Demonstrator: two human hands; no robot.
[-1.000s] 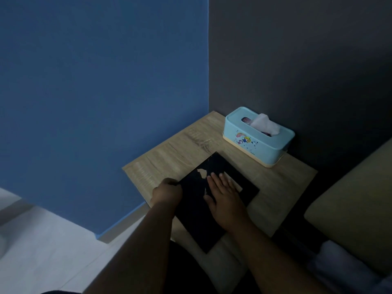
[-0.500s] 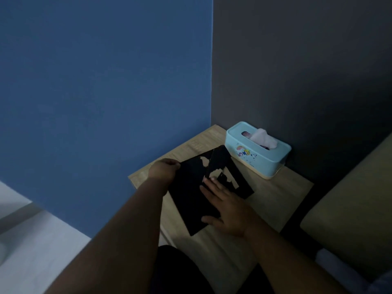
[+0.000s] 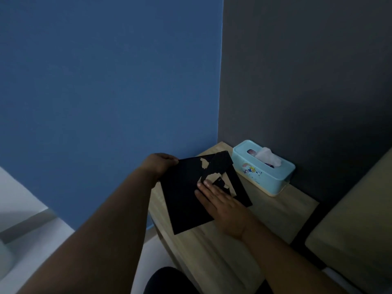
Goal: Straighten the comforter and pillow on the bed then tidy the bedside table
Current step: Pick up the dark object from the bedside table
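Note:
A black book or folder (image 3: 184, 196) with torn pale patches on its cover lies on the wooden bedside table (image 3: 275, 209). My left hand (image 3: 161, 164) grips its far left corner, fingers curled over the edge. My right hand (image 3: 220, 200) lies flat on the cover with straight fingers, pressing it down. A light blue tissue box (image 3: 263, 168) with a cartoon print and a tissue sticking out stands at the table's back, against the dark wall.
The table sits in the corner between a blue wall (image 3: 106, 81) on the left and a dark grey wall (image 3: 307, 71) behind. A beige padded bed edge (image 3: 356, 219) rises at the right. White floor (image 3: 31, 240) shows lower left.
The black book has slid away from me toward the back of the table and the tissue box, both hands moving with it. My left hand has shifted up to its far corner.

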